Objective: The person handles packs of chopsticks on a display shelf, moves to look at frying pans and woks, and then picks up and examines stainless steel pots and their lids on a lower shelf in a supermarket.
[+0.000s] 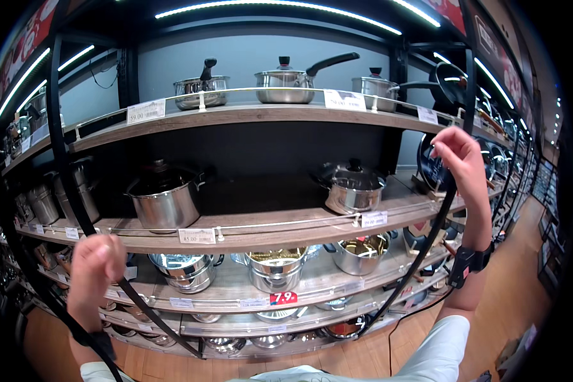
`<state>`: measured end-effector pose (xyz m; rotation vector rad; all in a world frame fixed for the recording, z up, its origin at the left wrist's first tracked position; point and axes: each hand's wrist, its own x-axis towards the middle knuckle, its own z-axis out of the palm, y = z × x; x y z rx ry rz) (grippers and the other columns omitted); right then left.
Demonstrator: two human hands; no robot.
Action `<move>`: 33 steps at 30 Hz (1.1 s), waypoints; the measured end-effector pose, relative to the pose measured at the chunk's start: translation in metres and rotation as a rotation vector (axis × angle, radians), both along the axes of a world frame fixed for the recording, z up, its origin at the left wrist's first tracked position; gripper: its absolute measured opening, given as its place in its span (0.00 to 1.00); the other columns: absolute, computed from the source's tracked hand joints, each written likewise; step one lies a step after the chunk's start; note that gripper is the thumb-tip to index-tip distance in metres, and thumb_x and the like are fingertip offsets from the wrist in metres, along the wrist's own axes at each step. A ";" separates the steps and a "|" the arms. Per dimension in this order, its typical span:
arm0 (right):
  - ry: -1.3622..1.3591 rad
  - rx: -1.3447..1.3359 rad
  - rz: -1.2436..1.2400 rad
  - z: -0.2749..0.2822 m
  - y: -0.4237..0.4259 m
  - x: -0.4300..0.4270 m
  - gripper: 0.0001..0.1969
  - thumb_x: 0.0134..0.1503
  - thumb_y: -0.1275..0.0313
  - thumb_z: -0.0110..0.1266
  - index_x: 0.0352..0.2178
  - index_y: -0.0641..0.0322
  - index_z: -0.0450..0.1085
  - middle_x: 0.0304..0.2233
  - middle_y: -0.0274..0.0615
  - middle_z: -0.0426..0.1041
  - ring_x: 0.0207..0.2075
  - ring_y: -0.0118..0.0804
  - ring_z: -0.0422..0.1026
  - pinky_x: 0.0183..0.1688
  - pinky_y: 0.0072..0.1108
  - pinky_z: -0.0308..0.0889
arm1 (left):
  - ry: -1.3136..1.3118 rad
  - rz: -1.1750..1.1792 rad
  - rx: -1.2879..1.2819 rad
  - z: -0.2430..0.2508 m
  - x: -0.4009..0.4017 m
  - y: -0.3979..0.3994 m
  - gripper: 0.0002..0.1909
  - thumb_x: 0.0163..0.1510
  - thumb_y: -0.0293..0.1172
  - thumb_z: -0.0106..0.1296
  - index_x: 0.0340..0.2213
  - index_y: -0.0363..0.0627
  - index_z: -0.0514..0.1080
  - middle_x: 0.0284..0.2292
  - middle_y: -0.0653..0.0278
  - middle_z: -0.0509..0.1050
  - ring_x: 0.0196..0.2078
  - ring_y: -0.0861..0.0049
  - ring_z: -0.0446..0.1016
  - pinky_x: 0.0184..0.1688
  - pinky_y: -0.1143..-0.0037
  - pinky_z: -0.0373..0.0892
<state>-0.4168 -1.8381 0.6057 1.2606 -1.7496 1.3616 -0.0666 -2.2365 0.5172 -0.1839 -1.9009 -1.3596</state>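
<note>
My right hand (461,153) is raised at the right, before a black shelf post, with its fingers curled; no object shows in it. At the lower left my left hand (98,260) is held in a loose fist, and nothing can be seen in it. Before me on the middle shelf stand a large stainless steel pot (164,205) with a dark-looking lid and, further right, a smaller steel pot (355,196) with a glass lid. The upper shelf holds a steel saucepan (285,86) with a long black handle, between two other steel pans.
Wooden shelves (248,117) carry price tags and thin front rails. Lower down stand a steel pot (274,272) with a gold-toned inside and another steel pot (184,274). Frying pans (446,88) are displayed at the right. A wooden floor (506,281) runs along an aisle.
</note>
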 end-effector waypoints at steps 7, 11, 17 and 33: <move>0.974 0.003 -0.718 0.093 -0.085 -0.033 0.06 0.50 0.70 0.53 0.31 0.54 0.72 0.32 0.31 0.72 0.33 0.32 0.69 0.35 0.22 0.68 | 0.158 0.145 -0.275 0.110 -0.066 -0.005 0.17 0.56 0.39 0.40 0.17 0.46 0.60 0.15 0.74 0.57 0.15 0.92 0.52 0.15 0.90 0.50; 1.175 0.119 -0.749 0.132 -0.127 -0.056 0.09 0.51 0.69 0.52 0.35 0.46 0.74 0.35 0.28 0.73 0.38 0.32 0.70 0.39 0.24 0.69 | 0.104 0.155 -0.627 0.143 -0.137 0.009 0.19 0.54 0.44 0.41 0.40 0.43 0.69 0.36 0.64 0.72 0.37 0.83 0.71 0.30 0.86 0.66; 1.020 0.251 -0.676 0.136 -0.162 -0.072 0.09 0.50 0.69 0.53 0.34 0.49 0.75 0.35 0.34 0.74 0.37 0.36 0.72 0.40 0.24 0.68 | 0.029 0.044 -0.996 0.147 -0.229 0.018 0.27 0.57 0.43 0.39 0.54 0.44 0.54 0.53 0.53 0.59 0.57 0.63 0.56 0.57 0.69 0.54; 0.715 0.349 -0.819 0.130 -0.146 -0.088 0.11 0.47 0.75 0.53 0.35 0.54 0.74 0.34 0.39 0.74 0.39 0.41 0.70 0.43 0.27 0.66 | -0.005 0.157 -0.983 0.143 -0.228 -0.025 0.18 0.53 0.32 0.41 0.45 0.41 0.65 0.39 0.52 0.72 0.46 0.65 0.69 0.49 0.72 0.63</move>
